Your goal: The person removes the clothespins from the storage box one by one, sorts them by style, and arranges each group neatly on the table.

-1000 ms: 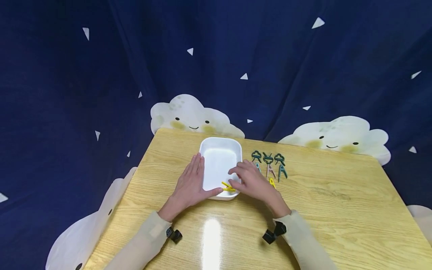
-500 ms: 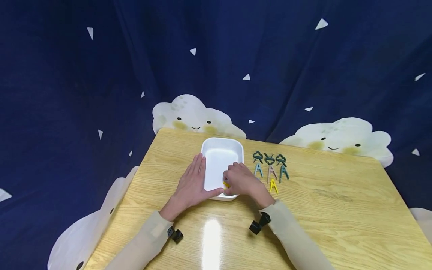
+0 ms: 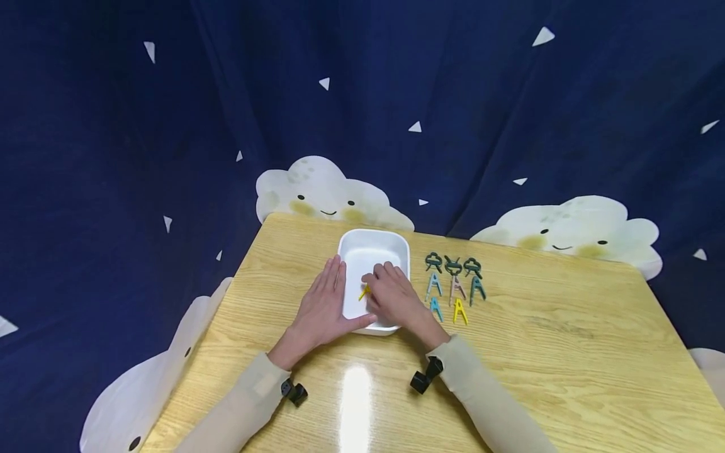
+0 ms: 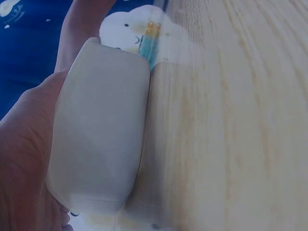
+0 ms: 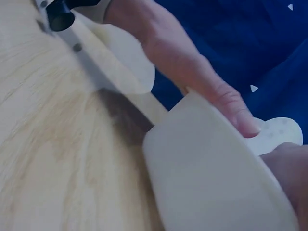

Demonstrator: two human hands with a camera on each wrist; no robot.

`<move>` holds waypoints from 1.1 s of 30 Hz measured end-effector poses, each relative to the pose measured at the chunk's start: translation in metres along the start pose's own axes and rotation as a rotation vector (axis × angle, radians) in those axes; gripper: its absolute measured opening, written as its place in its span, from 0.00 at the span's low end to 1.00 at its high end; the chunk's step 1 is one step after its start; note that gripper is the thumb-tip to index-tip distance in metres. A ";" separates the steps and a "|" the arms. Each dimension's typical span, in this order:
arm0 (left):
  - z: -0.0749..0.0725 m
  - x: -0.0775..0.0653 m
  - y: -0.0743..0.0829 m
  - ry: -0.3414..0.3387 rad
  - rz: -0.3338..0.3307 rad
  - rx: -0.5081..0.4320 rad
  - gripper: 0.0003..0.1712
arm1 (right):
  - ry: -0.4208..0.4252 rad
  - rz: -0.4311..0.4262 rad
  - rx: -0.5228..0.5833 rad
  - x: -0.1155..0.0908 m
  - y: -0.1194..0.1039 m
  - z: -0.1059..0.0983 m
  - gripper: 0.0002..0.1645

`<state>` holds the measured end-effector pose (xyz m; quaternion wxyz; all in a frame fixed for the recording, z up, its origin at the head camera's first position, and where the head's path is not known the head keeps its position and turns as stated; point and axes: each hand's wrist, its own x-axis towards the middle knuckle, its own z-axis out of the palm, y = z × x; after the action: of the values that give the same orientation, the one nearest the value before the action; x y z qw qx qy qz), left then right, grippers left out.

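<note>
A white rectangular tray [image 3: 370,241] sits on the table between both hands. My left hand [image 3: 320,311] rests along its left side with straight fingers, the thumb lying over the near rim. Reaching inside, my right hand [image 3: 396,301] pinches a yellow clothespin [image 3: 364,292], whose legs stick out to the left of the fingers. The tray's outer wall [image 4: 101,130] hides the clothespin in the left wrist view. In the right wrist view, the tray wall [image 5: 207,173] likewise covers most of the right hand [image 5: 285,173].
Right of the tray, three dark green clips [image 3: 453,267] form a row. Below them lie a light blue clothespin [image 3: 434,284], a pink one and a teal one [image 3: 477,289]. Nearer are a blue clothespin [image 3: 435,308] and another yellow clothespin [image 3: 460,311]. A dark blue curtain [image 3: 362,113] hangs behind the table.
The right hand has come down into the tray and taken hold of the yellow clothespin, moving it from the near right corner toward the middle. The left hand has stayed in place.
</note>
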<state>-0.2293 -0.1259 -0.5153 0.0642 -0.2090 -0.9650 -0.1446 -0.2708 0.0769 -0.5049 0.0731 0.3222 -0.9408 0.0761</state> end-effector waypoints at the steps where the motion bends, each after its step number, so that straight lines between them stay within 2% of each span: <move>1: 0.000 0.000 0.000 0.002 0.001 -0.003 0.78 | 0.010 0.040 -0.018 0.000 -0.001 0.001 0.14; 5: 0.000 0.000 0.001 0.010 0.004 -0.007 0.78 | -0.041 0.174 -0.099 0.001 -0.004 0.004 0.32; 7: 0.000 -0.001 0.000 0.010 0.002 -0.007 0.78 | -0.095 0.199 -0.142 0.001 -0.005 0.004 0.40; 9: 0.001 -0.001 0.000 0.000 -0.005 -0.002 0.78 | -0.137 0.196 -0.165 0.002 -0.006 0.005 0.41; 13: 0.001 -0.001 0.000 -0.021 -0.019 -0.003 0.78 | -0.180 0.182 -0.180 0.003 -0.007 0.006 0.39; 21: 0.000 0.001 0.000 -0.041 -0.029 -0.015 0.79 | -0.181 0.174 -0.164 0.003 -0.006 0.005 0.37; 33: -0.001 0.000 0.002 -0.018 -0.022 -0.012 0.78 | -0.170 0.116 -0.172 0.002 -0.004 0.006 0.31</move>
<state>-0.2283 -0.1246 -0.5140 0.0525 -0.2002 -0.9669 -0.1493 -0.2706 0.0709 -0.5100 0.0158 0.2651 -0.9637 -0.0284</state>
